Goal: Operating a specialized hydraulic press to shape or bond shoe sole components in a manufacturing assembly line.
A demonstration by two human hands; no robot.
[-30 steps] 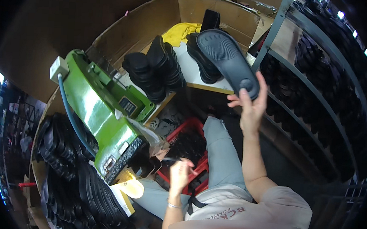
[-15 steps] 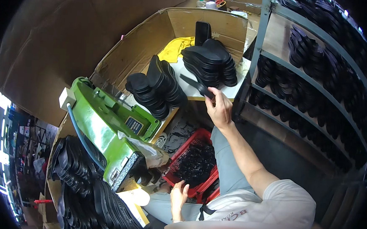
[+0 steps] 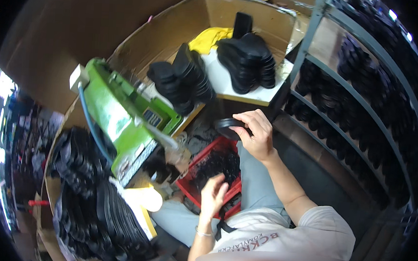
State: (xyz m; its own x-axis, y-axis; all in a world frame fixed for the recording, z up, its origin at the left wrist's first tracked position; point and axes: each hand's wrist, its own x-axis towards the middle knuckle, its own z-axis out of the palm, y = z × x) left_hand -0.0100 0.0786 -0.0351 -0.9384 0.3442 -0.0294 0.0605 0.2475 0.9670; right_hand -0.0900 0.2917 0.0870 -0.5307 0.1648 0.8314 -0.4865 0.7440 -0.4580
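Between the thumb and fingers of my right hand (image 3: 256, 133) is a black shoe sole (image 3: 227, 125), held tilted in the air above my knee. My left hand (image 3: 213, 196) hovers over the near part of a red plastic crate (image 3: 184, 185), thumb and fingers apart and nothing seen in them. Thin black scraps (image 3: 216, 167) lie in the crate. Beyond my right hand, a stack of black soles (image 3: 246, 61) stands on a white tabletop (image 3: 217, 80). Another group of soles (image 3: 181, 81) stands left of it.
A green machine (image 3: 117, 110) with a blue cable (image 3: 90, 123) is at my left, its lit head near my left hand. Piles of soles (image 3: 101, 210) lie below it. Cardboard (image 3: 162, 34) walls in the table, with a yellow cloth (image 3: 207, 40) inside. A metal rack (image 3: 364, 92) full of soles stands right.
My right hand has drawn the sole back from the tabletop stacks toward me and turned it. My left hand has risen slightly over the crate. The whole view has shifted a little.
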